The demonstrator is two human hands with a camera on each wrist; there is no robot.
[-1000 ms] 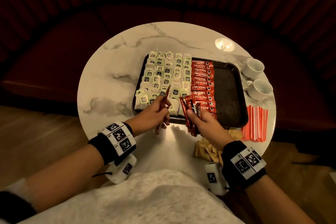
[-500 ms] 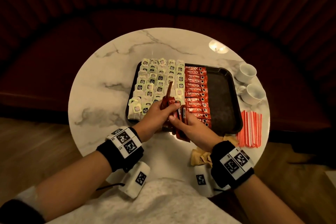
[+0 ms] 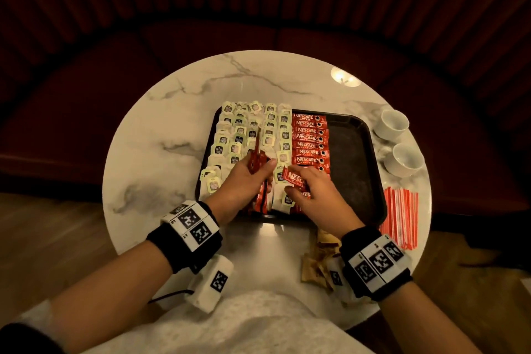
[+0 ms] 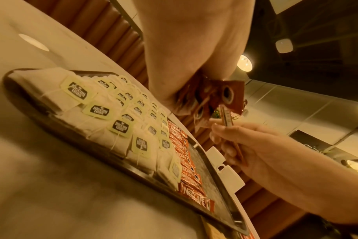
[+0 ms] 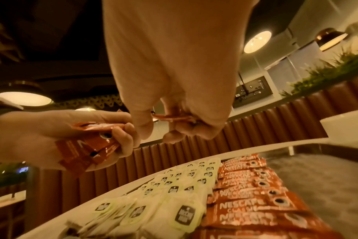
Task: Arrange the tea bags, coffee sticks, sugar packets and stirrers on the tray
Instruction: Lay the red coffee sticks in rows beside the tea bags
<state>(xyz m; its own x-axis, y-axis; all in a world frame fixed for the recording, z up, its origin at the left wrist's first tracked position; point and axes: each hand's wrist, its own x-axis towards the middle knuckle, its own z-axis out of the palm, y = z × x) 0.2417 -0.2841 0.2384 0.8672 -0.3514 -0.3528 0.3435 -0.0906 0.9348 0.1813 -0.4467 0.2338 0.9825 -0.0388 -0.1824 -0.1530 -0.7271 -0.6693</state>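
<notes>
Right hand (image 3: 313, 195) now pinches 1 Nescafé stick (image 3: 296, 179) pulled from left hand's (image 3: 244, 184) gripped bundle (image 3: 255, 159), heading 3 o'clock to the row (image 3: 309, 138).

My hands have separated. My right hand (image 3: 314, 192) now pinches one coffee stick (image 3: 296, 179), carried toward 3 o'clock over the laid row. My left hand (image 3: 244, 181) now grips the remaining bundle (image 3: 255, 162).

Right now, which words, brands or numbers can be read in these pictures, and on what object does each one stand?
"NESCAFE" and "CLASSIC": on the red coffee sticks in the tray, and on the stick in the right hand.
Dark labels on the tea bags: too blurred to read.
Wristband markers: patterns only.
</notes>
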